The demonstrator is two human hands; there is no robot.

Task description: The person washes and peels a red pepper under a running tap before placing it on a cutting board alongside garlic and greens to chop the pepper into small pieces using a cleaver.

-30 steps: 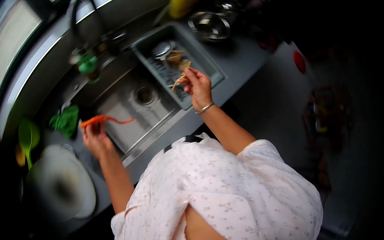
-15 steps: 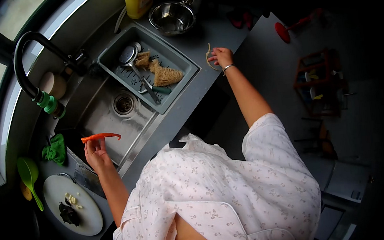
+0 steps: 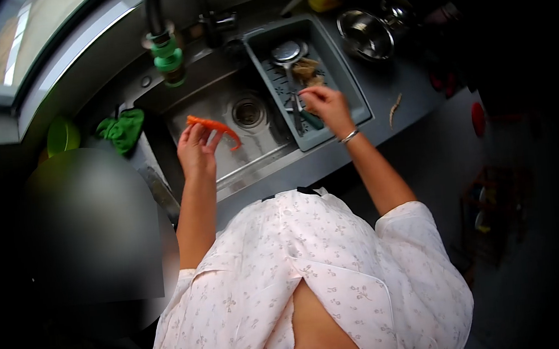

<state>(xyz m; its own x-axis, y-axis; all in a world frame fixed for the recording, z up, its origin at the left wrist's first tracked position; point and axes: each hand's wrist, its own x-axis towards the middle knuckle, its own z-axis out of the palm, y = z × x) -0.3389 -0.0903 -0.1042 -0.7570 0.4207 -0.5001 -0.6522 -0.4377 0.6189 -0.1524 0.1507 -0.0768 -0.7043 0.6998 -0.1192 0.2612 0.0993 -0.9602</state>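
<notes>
In the head view, we see a slim, bright orange strip [image 3: 211, 124], glossy and curved, tapering to a hooked tip. It is above the sink [image 3: 265, 148], pinched between the thumb and fingers of our left hand [image 3: 196, 148], which cover part of its near end. Our right hand [image 3: 331, 107] is over the grey tray [image 3: 345, 69], fingers drawn together; we cannot tell whether they grip anything, and they partly hide the tray's contents. A blurred oval [image 3: 101, 223] obscures the lower left, and darkness swallows the right edge.
</notes>
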